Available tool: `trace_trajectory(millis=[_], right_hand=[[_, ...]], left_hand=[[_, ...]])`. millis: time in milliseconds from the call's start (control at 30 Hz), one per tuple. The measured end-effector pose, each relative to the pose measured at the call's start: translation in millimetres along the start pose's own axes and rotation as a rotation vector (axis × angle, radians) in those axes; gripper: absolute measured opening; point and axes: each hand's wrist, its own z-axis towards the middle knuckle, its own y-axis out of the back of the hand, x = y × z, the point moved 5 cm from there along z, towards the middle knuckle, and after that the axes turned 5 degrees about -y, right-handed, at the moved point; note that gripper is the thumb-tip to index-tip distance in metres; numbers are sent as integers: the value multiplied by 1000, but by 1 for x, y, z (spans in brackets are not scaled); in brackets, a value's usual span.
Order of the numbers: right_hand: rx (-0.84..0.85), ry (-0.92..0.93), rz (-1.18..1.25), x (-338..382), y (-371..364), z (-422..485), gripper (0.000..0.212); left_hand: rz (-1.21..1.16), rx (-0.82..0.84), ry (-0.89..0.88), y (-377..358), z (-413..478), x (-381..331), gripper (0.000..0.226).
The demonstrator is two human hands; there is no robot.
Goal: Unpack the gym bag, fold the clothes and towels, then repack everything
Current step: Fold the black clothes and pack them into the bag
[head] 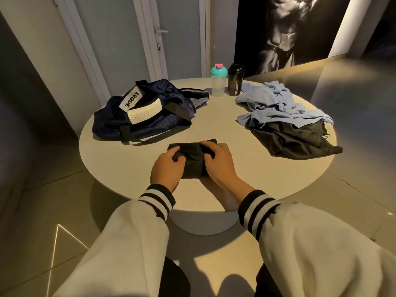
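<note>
My left hand (166,168) and right hand (218,160) both curl their fingers onto a folded black garment (192,154), gripping its two ends just in front of the gym bag (145,110). Right of the bag I see a blue towel (274,101) and black clothing (295,140).

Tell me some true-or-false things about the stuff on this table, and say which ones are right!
1. The left hand and the right hand both grip the folded black cloth. True.
2. The navy gym bag lies to the right of the bottles. False: it lies to their left.
3. The blue towel is neatly folded. False: it lies crumpled.
4. The teal-lidded bottle and the black bottle stand upright, side by side. True.
</note>
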Motion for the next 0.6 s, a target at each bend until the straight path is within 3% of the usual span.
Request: trace_trajectory(millis=[100,267,367,467,600], right_hand=[[-51,34,138,14,-7,25,37],[-144,104,312,37,-24,100,35],[-143,116,344,67,-23,139,39],[-127,75,338,109,-18,168,39],[-124,-55,368,173,-27,197,40]], left_hand=[[-221,-25,-8,17,32,-14,40],[-123,-149,-247,47,114,-34,36],[-106,-189,-260,65,153,-44,35],[-201,-188,-138,89,181,-48,44],[-592,-265,318,131,205,-49,71]])
